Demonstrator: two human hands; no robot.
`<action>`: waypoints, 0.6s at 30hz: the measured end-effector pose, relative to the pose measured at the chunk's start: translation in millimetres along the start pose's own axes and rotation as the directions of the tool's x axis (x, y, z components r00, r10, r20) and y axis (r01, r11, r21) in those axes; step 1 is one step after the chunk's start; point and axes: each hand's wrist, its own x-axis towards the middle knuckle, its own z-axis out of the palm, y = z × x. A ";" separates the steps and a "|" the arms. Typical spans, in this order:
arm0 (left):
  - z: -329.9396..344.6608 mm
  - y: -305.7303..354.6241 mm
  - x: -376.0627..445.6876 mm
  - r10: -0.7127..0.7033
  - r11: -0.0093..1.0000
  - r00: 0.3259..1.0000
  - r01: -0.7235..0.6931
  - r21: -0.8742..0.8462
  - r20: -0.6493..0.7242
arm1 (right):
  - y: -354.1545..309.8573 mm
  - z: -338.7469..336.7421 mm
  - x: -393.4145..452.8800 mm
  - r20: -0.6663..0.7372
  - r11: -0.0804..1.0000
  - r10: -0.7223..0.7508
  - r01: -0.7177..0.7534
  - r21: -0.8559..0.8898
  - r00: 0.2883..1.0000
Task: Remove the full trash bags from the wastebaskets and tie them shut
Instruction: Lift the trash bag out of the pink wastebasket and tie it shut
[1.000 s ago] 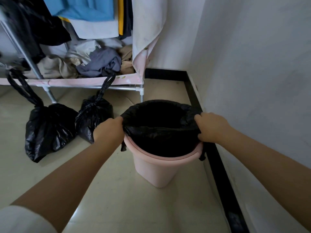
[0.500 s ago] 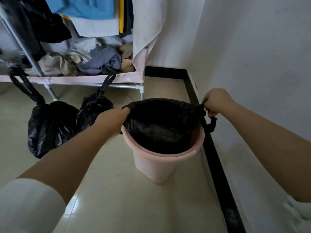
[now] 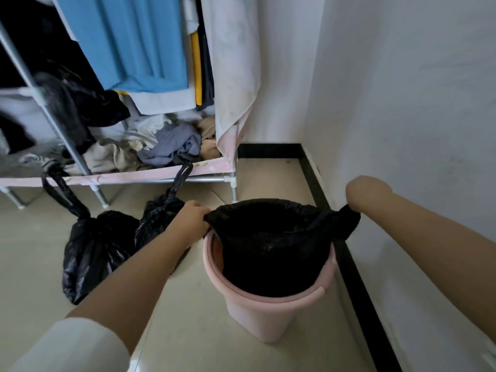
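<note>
A pink wastebasket [image 3: 257,315] stands on the floor beside the right wall. A black trash bag [image 3: 273,251] sits in it, its top lifted above the pink rim. My left hand [image 3: 189,220] grips the bag's left edge. My right hand [image 3: 366,194] grips the bag's right edge, which is bunched into a dark wad under the fist. The bag's mouth is stretched open between the two hands. Two tied black bags lie to the left: a larger one [image 3: 94,251] and a smaller one [image 3: 158,216], each with a knotted tail standing up.
A metal-framed clothes rack [image 3: 161,180] with hanging garments and a heap of clothes fills the back left. White walls meet in a corner at the back, with a black skirting strip [image 3: 349,264] along the right wall. The floor is pale tile.
Both hands have lifted the bag's edges off the wastebasket rim. My right hand has pulled its side up and outward to the right. The bag now stands higher than the basket.
</note>
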 end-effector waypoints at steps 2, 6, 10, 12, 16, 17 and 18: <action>-5.7 1.4 2.5 -0.009 0.994 0.998 0.015 0.107 -0.054 | -10.5 -2.6 4.2 -0.111 0.996 -0.054 0.060 0.060 0.992; -13.0 10.8 12.0 0.087 0.996 0.989 -0.084 0.030 -0.118 | -30.7 -9.6 6.3 -0.380 0.895 -0.205 0.330 0.301 0.902; -15.8 32.1 12.1 0.001 0.924 0.952 -0.118 -0.363 -0.307 | -37.7 -15.4 9.4 -0.466 0.647 -0.094 0.410 0.643 0.880; -10.3 37.6 12.4 -0.293 0.736 0.919 0.041 -0.675 -0.263 | -35.7 -16.4 10.8 -0.374 0.529 0.002 0.316 0.787 0.927; 1.4 7.7 10.0 -0.546 0.557 0.829 0.467 -0.687 0.121 | -29.4 -7.1 13.1 -0.051 0.774 -0.065 0.082 0.627 0.997; 5.4 -0.1 5.7 -0.531 0.604 0.822 0.539 -0.587 0.208 | -27.7 -2.8 13.0 0.052 0.846 -0.083 0.043 0.532 0.995; 8.6 -6.9 3.3 -0.520 0.653 0.812 0.577 -0.490 0.263 | -25.7 1.9 13.8 0.136 0.900 -0.094 0.026 0.436 0.986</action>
